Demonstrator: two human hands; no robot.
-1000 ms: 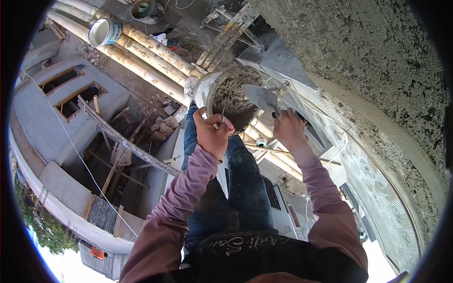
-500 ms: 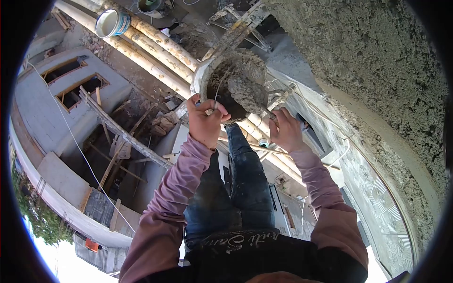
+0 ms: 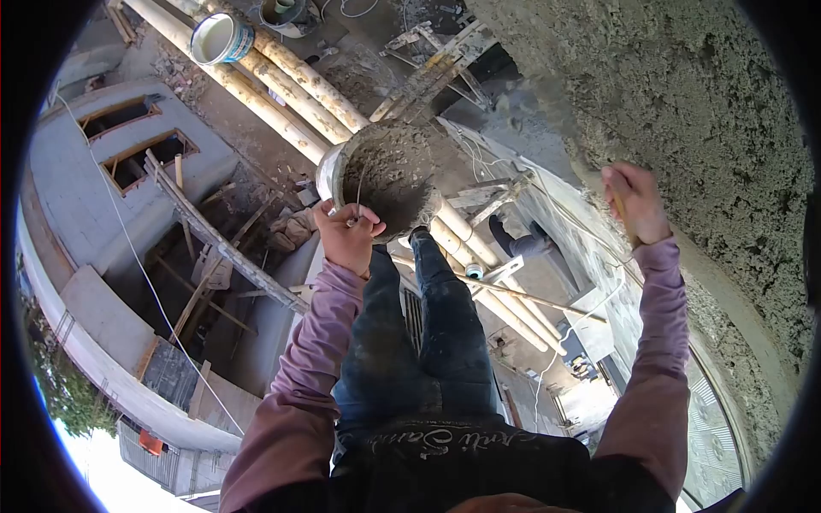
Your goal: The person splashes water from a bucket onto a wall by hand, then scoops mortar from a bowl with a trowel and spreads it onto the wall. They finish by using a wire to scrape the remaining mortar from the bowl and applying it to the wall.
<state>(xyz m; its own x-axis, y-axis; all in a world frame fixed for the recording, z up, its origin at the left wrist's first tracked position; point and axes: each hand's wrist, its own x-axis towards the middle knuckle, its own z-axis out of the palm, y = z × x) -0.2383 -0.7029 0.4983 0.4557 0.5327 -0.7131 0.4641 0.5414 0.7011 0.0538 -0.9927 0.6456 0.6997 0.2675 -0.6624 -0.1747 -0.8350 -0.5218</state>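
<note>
My left hand (image 3: pixel 346 239) is closed around the thin wire handle (image 3: pixel 360 175) of a bucket (image 3: pixel 329 173) with grey wet mortar (image 3: pixel 395 167) inside. The bucket hangs tilted in front of my legs. Off to the right, my right hand (image 3: pixel 640 205) grips a trowel by its light wooden handle (image 3: pixel 621 207), close against the rough mortar-coated wall (image 3: pixel 684 94). The trowel's blade cannot be made out against the grey surface.
Long wooden poles (image 3: pixel 291 85) run below, with a white paint bucket (image 3: pixel 214 39) standing on them. A splattered wooden trestle (image 3: pixel 445 64) is farther ahead. Below right a person (image 3: pixel 526 244) is partly visible. A white wall with window openings (image 3: pixel 77 179) lies left.
My right hand has moved from the bucket out to the right wall; the mortar-loaded trowel is no longer over the bucket. The left hand and bucket have shifted slightly left.
</note>
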